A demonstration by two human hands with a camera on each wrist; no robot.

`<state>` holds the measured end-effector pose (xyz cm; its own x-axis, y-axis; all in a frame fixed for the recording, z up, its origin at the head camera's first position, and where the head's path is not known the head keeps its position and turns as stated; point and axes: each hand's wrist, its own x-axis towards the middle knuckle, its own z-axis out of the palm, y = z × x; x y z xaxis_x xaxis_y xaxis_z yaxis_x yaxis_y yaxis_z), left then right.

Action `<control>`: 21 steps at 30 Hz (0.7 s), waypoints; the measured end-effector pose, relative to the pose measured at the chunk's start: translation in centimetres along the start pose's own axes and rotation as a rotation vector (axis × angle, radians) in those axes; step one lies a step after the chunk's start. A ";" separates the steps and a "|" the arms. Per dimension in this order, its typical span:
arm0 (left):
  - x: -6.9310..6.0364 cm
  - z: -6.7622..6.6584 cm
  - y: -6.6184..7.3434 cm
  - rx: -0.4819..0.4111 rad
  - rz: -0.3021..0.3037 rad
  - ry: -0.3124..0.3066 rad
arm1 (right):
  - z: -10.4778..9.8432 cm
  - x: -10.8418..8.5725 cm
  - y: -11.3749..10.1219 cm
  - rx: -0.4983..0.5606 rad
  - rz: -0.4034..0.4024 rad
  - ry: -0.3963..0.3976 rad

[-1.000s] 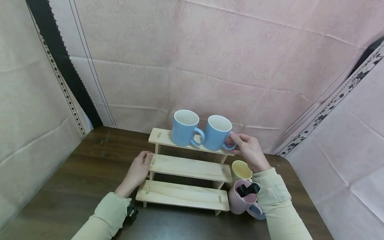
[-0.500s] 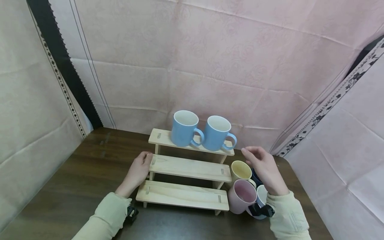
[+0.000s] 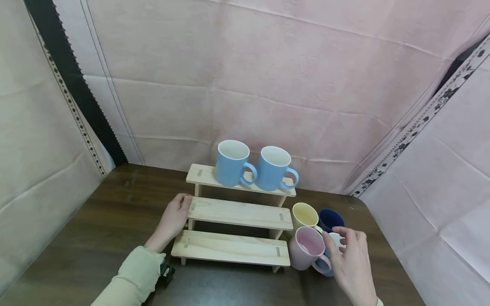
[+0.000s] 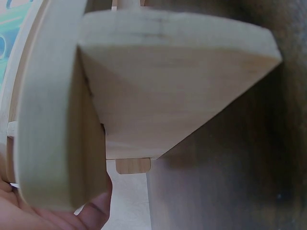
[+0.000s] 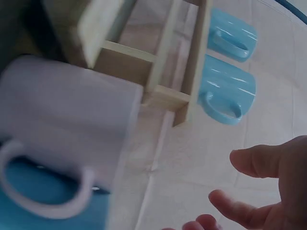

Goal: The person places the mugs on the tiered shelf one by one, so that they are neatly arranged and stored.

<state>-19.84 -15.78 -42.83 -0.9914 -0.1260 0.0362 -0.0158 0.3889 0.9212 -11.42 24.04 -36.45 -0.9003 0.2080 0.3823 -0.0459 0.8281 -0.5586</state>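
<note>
The fingers (image 5: 242, 211) of my right hand (image 3: 352, 261) are apart and a bit bent, and there is nothing between them. They are right by a mug with a pale inside (image 3: 335, 237) that looks blue on the outside; I can't tell if I touch it. My left hand (image 3: 173, 219) has its fingers curled round the end of the middle shelf (image 3: 241, 212) of a wooden stand (image 3: 229, 248). I think I hold it there so the stand won't slide. Next to the pale-inside mug is a pink mug (image 3: 300, 253), close to the right end of the bottom shelf. Behind the pink one is a yellow mug (image 3: 305, 214), with a dark blue mug (image 3: 331, 219) beside it. They are bunched up on the worktop (image 3: 95, 238), maybe so they are easy for my right hand to reach. On the top shelf, two light blue mugs (image 3: 231, 163) (image 3: 272, 170) stand up side by side. Their handles point to my right, perhaps because that side is easy to grab. Behind it all hangs a pale cloth (image 3: 172, 110). I see no brands or labels, and no words I can read.
</note>
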 end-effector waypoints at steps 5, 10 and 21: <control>0.0 -0.1 -0.1 -0.002 0.003 -0.007 | 0.9 -1.7 0.9 -0.066 0.057 0.014; -0.1 0.0 -0.1 -0.010 -0.002 -0.010 | 1.4 -2.7 1.7 -0.126 0.138 0.024; -0.1 -0.1 0.0 -0.010 0.012 0.005 | 2.0 -3.6 3.1 -0.176 0.178 -0.003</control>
<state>-19.75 -15.86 -42.84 -0.9909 -0.1255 0.0495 -0.0020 0.3812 0.9245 -9.24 24.83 -41.04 -0.8888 0.3576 0.2868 0.1897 0.8565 -0.4801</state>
